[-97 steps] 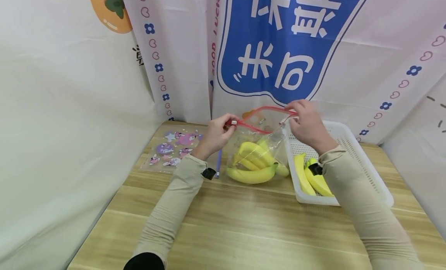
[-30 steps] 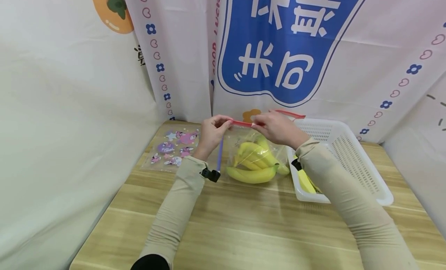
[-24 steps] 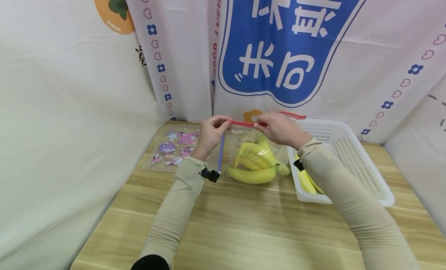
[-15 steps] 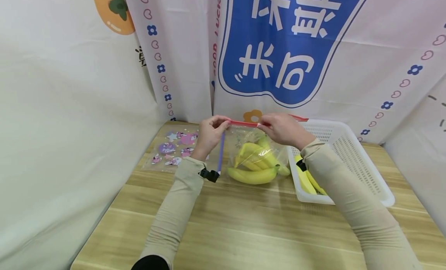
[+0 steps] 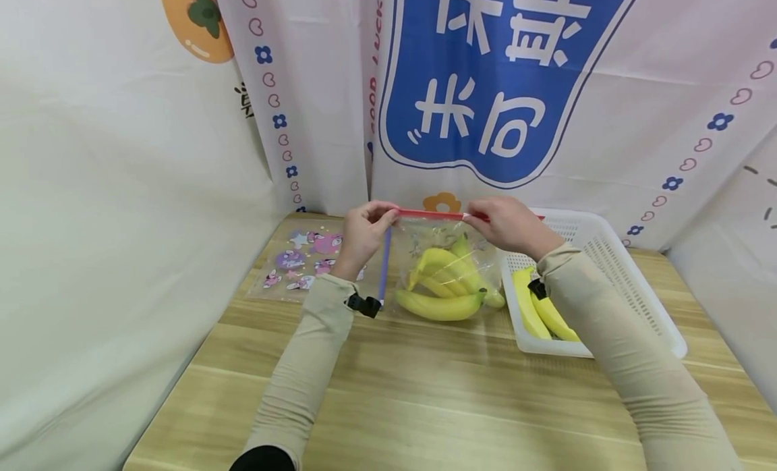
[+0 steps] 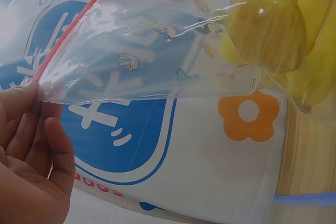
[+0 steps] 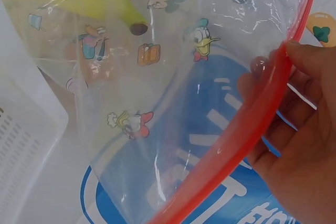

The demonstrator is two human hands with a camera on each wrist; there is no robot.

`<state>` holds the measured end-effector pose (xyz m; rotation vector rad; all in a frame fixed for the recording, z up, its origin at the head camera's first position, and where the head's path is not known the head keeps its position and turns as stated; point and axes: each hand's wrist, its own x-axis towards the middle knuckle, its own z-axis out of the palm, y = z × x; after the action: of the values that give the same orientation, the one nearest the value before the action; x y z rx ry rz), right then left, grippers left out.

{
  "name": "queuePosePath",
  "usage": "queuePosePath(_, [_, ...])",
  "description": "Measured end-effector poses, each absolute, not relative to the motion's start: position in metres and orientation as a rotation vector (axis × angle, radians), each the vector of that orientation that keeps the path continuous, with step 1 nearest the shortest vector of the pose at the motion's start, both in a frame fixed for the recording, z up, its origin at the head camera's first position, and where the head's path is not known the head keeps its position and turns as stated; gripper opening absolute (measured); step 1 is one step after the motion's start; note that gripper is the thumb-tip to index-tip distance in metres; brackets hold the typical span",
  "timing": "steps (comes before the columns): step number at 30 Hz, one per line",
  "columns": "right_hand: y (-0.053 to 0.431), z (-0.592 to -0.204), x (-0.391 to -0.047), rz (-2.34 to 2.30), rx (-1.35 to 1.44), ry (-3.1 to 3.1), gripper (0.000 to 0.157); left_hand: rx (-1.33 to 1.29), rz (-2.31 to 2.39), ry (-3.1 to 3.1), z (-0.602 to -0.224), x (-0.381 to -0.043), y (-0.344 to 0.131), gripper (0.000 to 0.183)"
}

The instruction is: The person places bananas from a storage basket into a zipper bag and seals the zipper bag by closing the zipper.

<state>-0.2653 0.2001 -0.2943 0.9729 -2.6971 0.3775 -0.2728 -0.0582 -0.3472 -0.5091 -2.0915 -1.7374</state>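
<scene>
At the tabletop's (image 5: 388,403) back-left corner lies a flat, printed bag (image 5: 323,243). Near the back edge, my left hand (image 5: 362,236) pinches the red zip (image 5: 429,214) of a clear, crinkly bag (image 5: 415,236) holding smooth, curved bananas (image 5: 438,307); my right hand (image 5: 508,224) grips its slider (image 5: 466,216), zip apparently sealed that far, the rest unsealed. Rightward, two loose bananas (image 5: 527,310) lie in a perforated basket (image 5: 549,347).

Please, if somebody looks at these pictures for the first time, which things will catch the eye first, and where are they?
Probably the large blue print with white characters would come first, on the backdrop behind the table. Next is the clear bag of yellow bananas at the middle, its red zip edge held by the left hand and right hand. To its right, a white basket holds more bananas.
</scene>
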Motion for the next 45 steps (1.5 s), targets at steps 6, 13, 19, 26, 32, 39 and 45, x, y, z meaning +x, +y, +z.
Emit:
queuePosePath(6, [0.206,-0.294,-0.264,0.387,0.936,-2.712,0.013,-0.511,-1.742,-2.078,-0.348,-0.274,-0.058,0.016])
queuePosePath(13, [0.213,-0.295,-0.264,0.392,0.890,-2.740,0.011,-0.494,-1.740,-2.088,-0.348,-0.274,-0.058,0.013])
queuePosePath(19, [0.220,-0.294,-0.263,0.362,0.862,-2.755,0.015,-0.508,-1.753,-2.054,-0.348,-0.275,-0.059,0.013])
queuePosePath(26, [0.227,-0.293,-0.261,0.361,0.833,-2.770,0.013,-0.494,-1.781,-2.063,-0.341,-0.269,-0.059,0.014])
queuePosePath(32, [0.234,-0.294,-0.260,0.365,0.811,-2.788,0.011,-0.498,-1.792,-2.059,-0.328,-0.254,-0.056,0.013])
queuePosePath(39, [0.241,-0.296,-0.258,0.356,0.802,-2.771,0.010,-0.508,-1.827,-2.030,-0.343,-0.268,-0.058,0.014])
queuePosePath(45, [0.246,-0.296,-0.256,0.337,0.797,-2.787,0.011,-0.472,-1.819,-2.034,-0.348,-0.273,-0.059,0.016])
